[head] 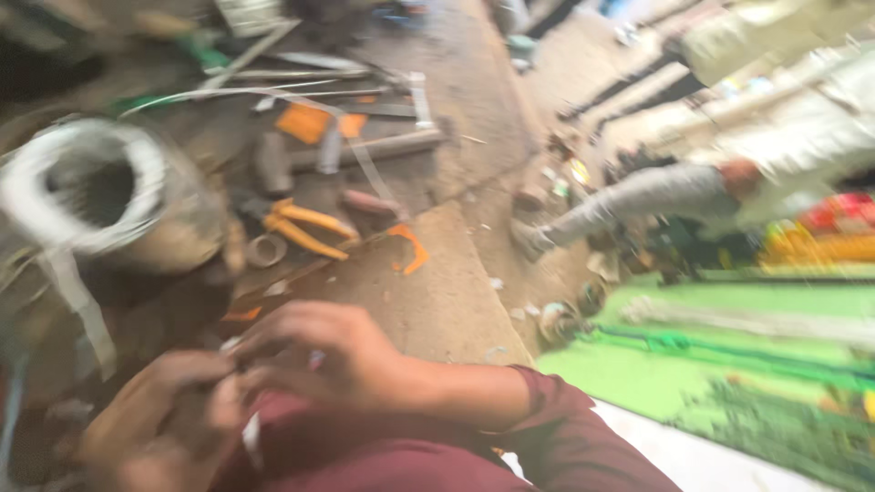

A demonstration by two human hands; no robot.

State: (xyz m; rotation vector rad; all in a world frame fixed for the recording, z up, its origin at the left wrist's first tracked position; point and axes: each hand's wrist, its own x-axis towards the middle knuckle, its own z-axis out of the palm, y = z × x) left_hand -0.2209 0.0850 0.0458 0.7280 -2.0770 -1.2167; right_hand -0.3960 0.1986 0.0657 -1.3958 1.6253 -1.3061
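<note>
Both hands meet low at the near edge of the bench [437, 301], close over the person's lap. Their left hand [159, 419] is curled, fingers bent inward, and their right hand [319, 355], coming in on a dark red sleeve [547, 428], has its fingertips [251, 351] pinched together right against the left's. Something small and pale [314, 360] shows between them, but the view is too blurred to tell what it is, or whether either hand truly grips it.

Just beyond the hands, on the dusty bench, lie orange-handled pliers [305, 228], with a small ring [266, 251] touching or just beside them and an orange scrap [410, 248] a little to the right. A large round winding wrapped in white tape [91, 196] sits at the left, well above the left hand, with a white strip [77, 301] hanging from it. Farther back are a hammer [273, 164], a long grey bar [383, 146] and orange cards [305, 123].

Off to the right, down on the floor, another person in a grey sleeve [656, 196] bends over their own work beside green sheeting [747, 364].
</note>
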